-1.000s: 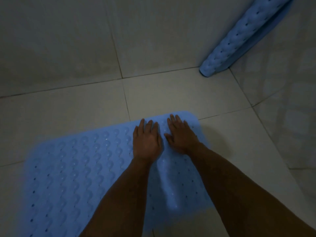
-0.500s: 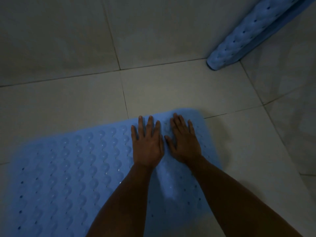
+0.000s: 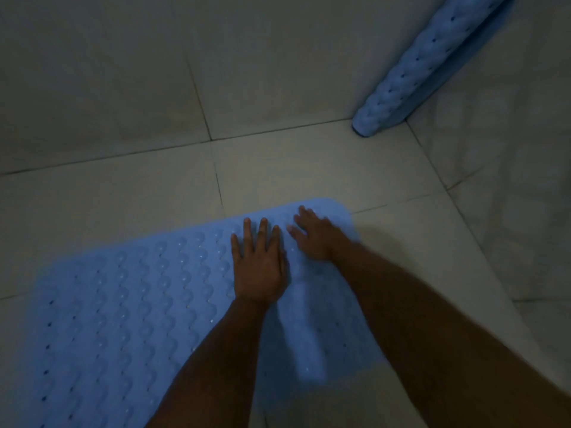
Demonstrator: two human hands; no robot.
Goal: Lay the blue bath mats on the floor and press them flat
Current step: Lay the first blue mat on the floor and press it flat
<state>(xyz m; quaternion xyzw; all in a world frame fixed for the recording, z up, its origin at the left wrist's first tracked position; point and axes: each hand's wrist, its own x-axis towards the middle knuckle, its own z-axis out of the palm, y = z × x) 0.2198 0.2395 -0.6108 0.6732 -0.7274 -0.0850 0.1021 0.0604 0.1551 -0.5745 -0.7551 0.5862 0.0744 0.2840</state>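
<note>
One blue mat (image 3: 129,307) is laid on the tiled floor (image 3: 309,168); its far corner is pressed by left hand (image 3: 258,267) and right hand (image 3: 315,236), palms flat, fingers spread; rolled mat (image 3: 411,75) in the wall corner not yet laid.

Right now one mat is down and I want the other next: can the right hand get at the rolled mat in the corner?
Probably yes: bare floor tiles lie between the right hand and the rolled mat.

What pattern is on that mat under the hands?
Light blue mat, rows of raised bubbles and small holes; head view.
</note>
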